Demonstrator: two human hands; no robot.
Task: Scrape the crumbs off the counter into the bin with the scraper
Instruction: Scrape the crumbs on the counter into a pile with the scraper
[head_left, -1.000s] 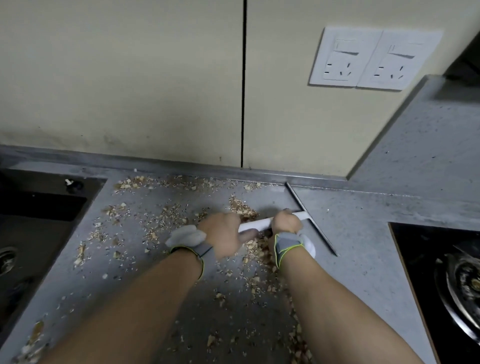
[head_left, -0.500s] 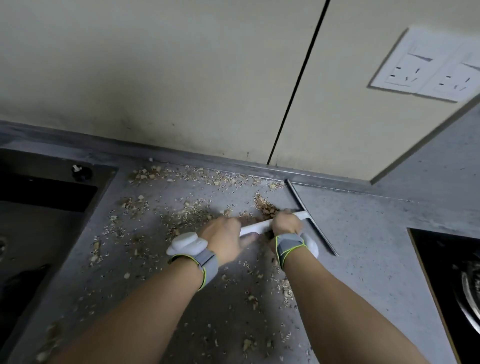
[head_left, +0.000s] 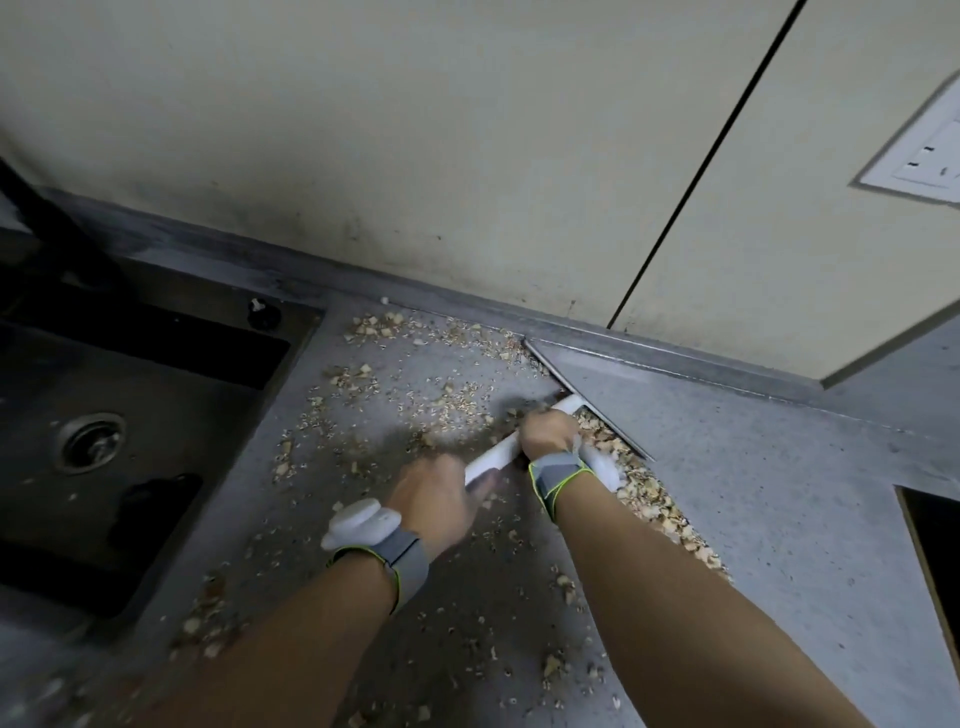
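A scraper with a white handle and a long dark blade lies on the grey counter, its blade running from the back wall toward the front right. My right hand grips the handle close to the blade. My left hand holds the handle's near end; its fingers are blurred. Tan crumbs are scattered over the counter left of the blade, and a denser line of crumbs lies along the blade's left side beside my right forearm. No bin is in view.
A dark sink with a round drain is set into the counter on the left. A black hob edge shows at the right. A white wall socket is on the cream wall at the upper right.
The view has swung left and down, bringing the sink further in. Both hands have pushed the scraper leftward, and crumbs have piled in a line along the blade.
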